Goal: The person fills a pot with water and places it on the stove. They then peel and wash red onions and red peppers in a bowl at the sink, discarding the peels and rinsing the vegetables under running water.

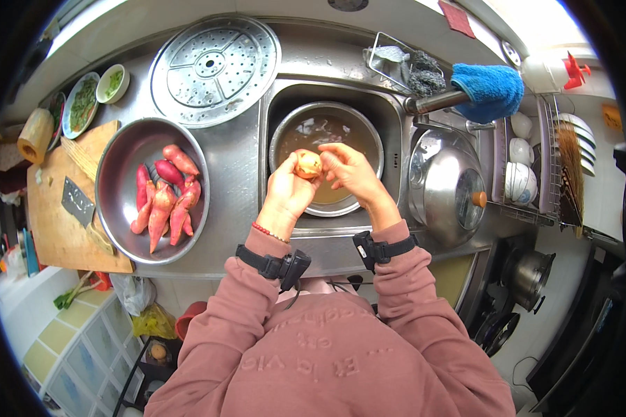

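Observation:
My left hand [292, 190] grips a rounded yellow-orange tuber [309, 163] with brown spots, held above a steel basin [327, 212] of murky brown water in the sink. Close by on the tuber's right side is my right hand [352, 169], its fingers bent. Whether they touch the tuber or pinch something small is not clear. To the left, a large steel bowl [116, 208] contains several red-skinned sweet potatoes [163, 203], some with patches of orange.
A perforated steamer plate [214, 70] lies behind the bowl. Left are a wooden cutting board [52, 219] and cleaver [77, 199]. Right of the sink [396, 156] are the faucet [438, 102] with a blue cloth [488, 91], a domed pot lid [438, 193] and a dish rack [545, 156].

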`<state>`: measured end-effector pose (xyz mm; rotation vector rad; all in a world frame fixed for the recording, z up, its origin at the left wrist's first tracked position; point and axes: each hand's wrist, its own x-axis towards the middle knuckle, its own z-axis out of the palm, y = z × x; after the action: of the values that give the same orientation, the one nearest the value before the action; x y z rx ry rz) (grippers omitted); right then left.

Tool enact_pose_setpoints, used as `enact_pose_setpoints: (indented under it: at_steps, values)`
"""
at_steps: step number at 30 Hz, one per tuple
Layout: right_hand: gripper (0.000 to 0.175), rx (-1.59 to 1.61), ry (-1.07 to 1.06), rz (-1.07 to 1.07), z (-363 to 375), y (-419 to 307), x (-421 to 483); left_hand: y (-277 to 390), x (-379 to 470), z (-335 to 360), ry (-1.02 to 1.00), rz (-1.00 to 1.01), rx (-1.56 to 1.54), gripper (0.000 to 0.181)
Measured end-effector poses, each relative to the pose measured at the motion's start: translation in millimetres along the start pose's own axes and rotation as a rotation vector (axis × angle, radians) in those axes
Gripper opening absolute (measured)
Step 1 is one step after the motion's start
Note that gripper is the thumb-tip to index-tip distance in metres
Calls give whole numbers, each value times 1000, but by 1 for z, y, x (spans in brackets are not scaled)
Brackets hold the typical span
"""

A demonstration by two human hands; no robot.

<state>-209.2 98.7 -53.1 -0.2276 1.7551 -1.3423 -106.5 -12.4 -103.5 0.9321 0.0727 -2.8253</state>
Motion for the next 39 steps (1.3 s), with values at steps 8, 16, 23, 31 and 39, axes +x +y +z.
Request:
enact_pose_setpoints:
  at_steps: [8, 16, 23, 31, 39]
  values:
    - [15, -17, 180, -251, 27, 13, 23, 9, 5, 4, 47, -11, -97, 29]
    - [33, -380, 364, 274, -42, 89, 121, 19, -13, 17, 38, 269, 434, 33]
    - [76, -1101, 221, 220, 3, 120, 145, 57, -111, 63, 151, 1187, 1417, 57]
    - [48, -1284, 101, 162, 12, 112, 135, 139, -120, 29, 770, 1048, 2085, 44]
    - [31, -767, 232, 33, -9, 105, 123, 91, -89, 40, 276, 1160, 2010, 37]
